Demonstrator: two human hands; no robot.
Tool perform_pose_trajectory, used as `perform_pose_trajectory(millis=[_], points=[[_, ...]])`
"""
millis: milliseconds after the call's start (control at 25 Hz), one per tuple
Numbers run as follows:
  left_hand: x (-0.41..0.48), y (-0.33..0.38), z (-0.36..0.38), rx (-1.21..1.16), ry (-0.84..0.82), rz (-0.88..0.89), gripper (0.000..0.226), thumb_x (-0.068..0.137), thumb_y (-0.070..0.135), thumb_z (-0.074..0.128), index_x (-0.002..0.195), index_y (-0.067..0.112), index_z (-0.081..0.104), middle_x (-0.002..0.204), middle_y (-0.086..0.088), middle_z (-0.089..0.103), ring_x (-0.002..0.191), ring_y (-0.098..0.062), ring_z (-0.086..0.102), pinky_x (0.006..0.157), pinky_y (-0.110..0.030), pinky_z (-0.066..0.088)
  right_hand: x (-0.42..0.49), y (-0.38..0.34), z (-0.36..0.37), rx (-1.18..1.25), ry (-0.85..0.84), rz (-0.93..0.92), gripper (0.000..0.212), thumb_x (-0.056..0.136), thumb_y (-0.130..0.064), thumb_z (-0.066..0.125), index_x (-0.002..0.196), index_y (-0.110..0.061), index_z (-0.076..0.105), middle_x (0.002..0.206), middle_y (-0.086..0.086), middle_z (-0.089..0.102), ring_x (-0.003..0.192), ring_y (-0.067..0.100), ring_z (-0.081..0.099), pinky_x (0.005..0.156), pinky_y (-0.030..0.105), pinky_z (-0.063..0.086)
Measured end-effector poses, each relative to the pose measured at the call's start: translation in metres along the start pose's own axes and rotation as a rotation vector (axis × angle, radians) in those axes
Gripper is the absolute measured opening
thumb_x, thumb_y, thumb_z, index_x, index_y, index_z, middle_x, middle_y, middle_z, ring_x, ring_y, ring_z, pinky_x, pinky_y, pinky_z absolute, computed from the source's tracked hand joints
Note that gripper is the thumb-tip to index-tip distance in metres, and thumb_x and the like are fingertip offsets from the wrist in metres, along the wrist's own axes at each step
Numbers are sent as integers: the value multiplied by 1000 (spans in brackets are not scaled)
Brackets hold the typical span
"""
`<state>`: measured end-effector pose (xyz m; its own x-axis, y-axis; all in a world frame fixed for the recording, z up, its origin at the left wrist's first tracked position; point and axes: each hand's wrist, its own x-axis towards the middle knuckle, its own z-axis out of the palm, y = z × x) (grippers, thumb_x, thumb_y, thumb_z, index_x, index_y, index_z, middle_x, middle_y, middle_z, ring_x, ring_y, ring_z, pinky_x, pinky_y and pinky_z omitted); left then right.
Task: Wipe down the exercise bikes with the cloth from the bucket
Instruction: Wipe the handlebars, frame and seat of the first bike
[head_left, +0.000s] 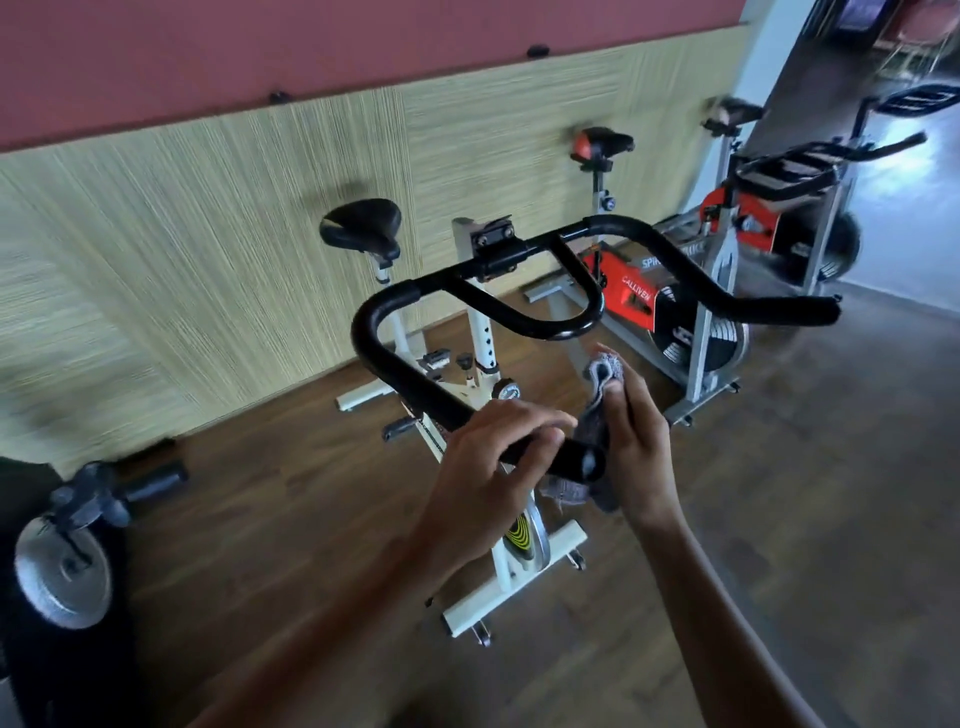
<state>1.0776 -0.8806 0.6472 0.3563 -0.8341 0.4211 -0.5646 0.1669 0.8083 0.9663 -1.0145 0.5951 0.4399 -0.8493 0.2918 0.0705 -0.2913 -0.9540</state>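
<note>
At the nearest exercise bike, we see the left hand (493, 457) curled over the near tip of the black handlebar (395, 369), steadying it. The right hand (636, 441) pinches the grey cloth (597, 415) between thumb and fingers and presses it against the bar's end, just beside the left hand's grip. Part of the cloth hangs below the tip, under that grip. We read this as the wiping step, at one end of the bar on the white bike (480, 322). Away from the grip, the bar curves up to its centre clamp and out to the far tip, well apart from both hands. The saddle (363, 226) lies beyond that. We judge the next move calls for drawing the cloth along the bar, with the left hand giving way or shifting ahead of it. A red bike (639, 296) stands farther off, and the bucket is out of view.
</note>
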Motion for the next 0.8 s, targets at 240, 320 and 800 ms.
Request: perform_pose_trajectory(millis=[240,320,800], points=[[-3,-11,15,-81,103,78,24,98,17,52,96,6,74,90,0,72,88,-16,67,80,-34,51,-62,-7,3,-3,130,-204,38,104,-20,38,140,-21,51,143,0,54,136,13,47,116,37,36],[-1,-17,19,-108,104,118,24,98,15,52,92,3,72,83,-7,68,82,-23,64,76,-41,50,-76,-2,22,-49,246,-382,38,106,-16,36,143,-18,45,147,6,50,140,18,43,117,34,34],[25,-58,9,-64,-35,742,40,100,23,51,61,20,43,59,7,35,57,-9,33,54,-31,28,-9,32,99,293,669,-1156,44,107,-17,33,150,-20,21,159,0,28,149,13,27,121,36,27]])
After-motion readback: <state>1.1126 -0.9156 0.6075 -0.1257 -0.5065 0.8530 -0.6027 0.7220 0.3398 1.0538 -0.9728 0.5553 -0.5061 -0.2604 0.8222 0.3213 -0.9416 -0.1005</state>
